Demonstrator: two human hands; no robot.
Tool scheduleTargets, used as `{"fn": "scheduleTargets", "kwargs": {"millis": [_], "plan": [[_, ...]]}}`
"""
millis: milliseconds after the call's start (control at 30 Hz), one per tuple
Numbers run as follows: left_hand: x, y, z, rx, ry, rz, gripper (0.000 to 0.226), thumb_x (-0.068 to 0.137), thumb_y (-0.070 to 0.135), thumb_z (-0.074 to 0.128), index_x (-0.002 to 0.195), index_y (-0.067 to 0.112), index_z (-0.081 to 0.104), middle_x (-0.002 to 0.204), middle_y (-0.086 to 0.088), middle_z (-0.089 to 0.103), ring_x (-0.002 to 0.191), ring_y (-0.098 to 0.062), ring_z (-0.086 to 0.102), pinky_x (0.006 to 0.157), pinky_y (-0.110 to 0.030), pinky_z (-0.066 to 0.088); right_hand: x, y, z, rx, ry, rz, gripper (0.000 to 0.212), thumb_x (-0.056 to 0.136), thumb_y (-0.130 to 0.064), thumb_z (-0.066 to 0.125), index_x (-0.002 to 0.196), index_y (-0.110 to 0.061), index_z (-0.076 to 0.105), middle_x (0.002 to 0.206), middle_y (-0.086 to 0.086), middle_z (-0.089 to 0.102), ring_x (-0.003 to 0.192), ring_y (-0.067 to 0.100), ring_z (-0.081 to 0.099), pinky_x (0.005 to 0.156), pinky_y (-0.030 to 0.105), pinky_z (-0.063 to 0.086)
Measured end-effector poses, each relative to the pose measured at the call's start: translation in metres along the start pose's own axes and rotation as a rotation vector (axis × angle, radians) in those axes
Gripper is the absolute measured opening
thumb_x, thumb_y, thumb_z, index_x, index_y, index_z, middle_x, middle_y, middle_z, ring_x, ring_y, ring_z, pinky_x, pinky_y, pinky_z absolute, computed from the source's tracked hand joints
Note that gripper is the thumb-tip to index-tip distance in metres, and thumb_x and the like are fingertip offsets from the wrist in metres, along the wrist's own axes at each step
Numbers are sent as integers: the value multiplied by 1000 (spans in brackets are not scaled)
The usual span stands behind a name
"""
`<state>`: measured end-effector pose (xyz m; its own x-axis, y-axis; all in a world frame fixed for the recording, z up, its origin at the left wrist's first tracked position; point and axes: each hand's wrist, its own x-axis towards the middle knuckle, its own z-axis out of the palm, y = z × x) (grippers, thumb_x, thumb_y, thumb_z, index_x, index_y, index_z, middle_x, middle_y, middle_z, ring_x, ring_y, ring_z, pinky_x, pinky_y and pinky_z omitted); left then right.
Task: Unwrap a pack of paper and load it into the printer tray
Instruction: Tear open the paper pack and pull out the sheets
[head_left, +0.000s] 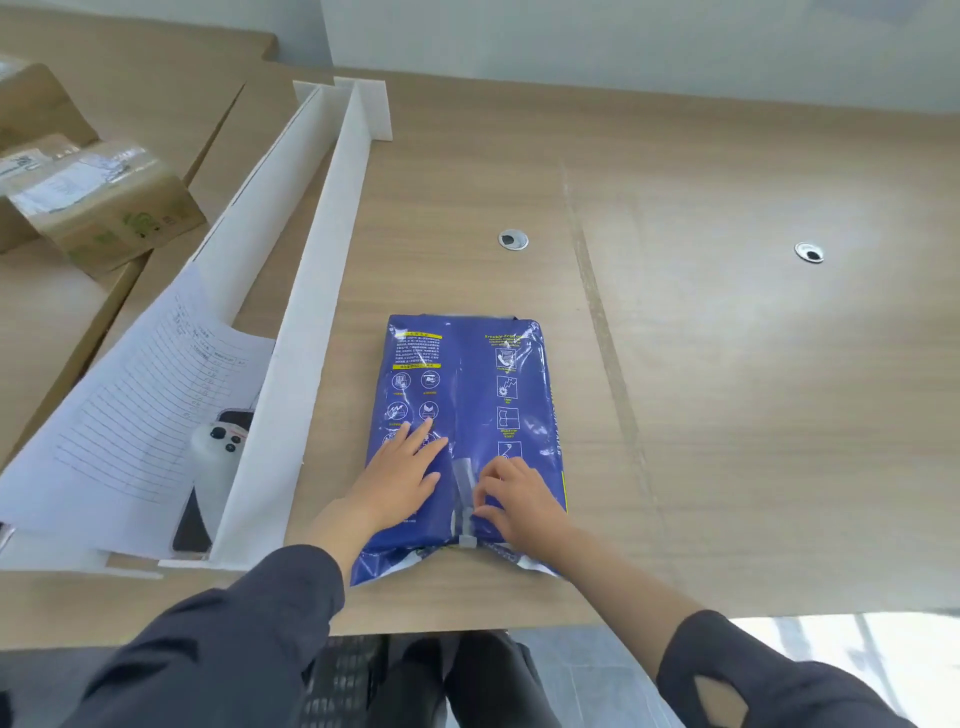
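One wooden desk (727, 389), bearing near its front edge a blue pack of paper (467, 395), still wrapped: likely heavy and stiff as a block under thin, slick film, best lifted by its long sides. Left hand (402, 480) flat and released on the wrapper; right hand (519, 496) pinching at the centre seam (464, 483), near end flap already loosened. White divider tray (291, 332) just left, holding a printed sheet (130, 415) and a phone (208, 467); no printer tray in view.

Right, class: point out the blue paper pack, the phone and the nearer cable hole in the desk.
blue paper pack (467, 395), head view, middle of its printed wrapper.
phone (221, 441), head view, white back beside the camera lenses.
cable hole (513, 240), head view, its dark centre.
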<state>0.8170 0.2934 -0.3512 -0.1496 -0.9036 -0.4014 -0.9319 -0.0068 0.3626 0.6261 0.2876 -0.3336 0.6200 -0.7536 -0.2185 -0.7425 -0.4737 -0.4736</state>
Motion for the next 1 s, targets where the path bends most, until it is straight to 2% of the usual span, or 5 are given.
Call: {"fn": "scheduleTargets", "kwargs": {"millis": [333, 500, 633, 867, 1000], "plan": [[-22, 10, 12, 127, -61, 46, 56, 96, 34, 35, 146, 18, 14, 159, -6, 2, 145, -32, -1, 119, -46, 15, -58, -12, 21, -141, 8, -72, 20, 93, -24, 48, 95, -10, 64, 122, 3, 53, 114, 25, 44, 88, 35, 32], [-27, 13, 17, 119, -94, 50, 61, 94, 43, 36, 146, 20, 14, 159, -6, -1, 144, -35, -5, 118, -48, 12, -70, -24, 20, -177, -70, -162, 19, 90, -19, 51, 94, -7, 65, 121, 6, 54, 121, 24, 41, 97, 37, 34], [-27, 15, 21, 112, -120, 35, 73, 89, 54, 39, 146, 19, 10, 159, -7, -6, 144, -36, -9, 118, -50, 10, -80, -32, 22, -118, -124, -194, 16, 88, -12, 55, 90, -2, 67, 117, 10, 58, 112, 25, 48, 98, 33, 33], [-32, 20, 26, 171, -109, 36, 92, 81, 63, 45, 147, 16, 2, 157, -12, -12, 143, -40, -11, 118, -51, 8, -114, -49, 54, 40, -377, -165, 12, 84, -7, 61, 86, 2, 68, 104, 18, 64, 94, 34, 60, 85, 40, 48], [-37, 23, 29, 231, -106, 44, 100, 78, 63, 51, 147, 14, -2, 157, -13, -14, 142, -41, -12, 118, -51, 7, -122, -50, 52, 82, -352, -140, 11, 84, -13, 62, 88, -5, 68, 98, 16, 65, 93, 31, 60, 80, 37, 48]]}}
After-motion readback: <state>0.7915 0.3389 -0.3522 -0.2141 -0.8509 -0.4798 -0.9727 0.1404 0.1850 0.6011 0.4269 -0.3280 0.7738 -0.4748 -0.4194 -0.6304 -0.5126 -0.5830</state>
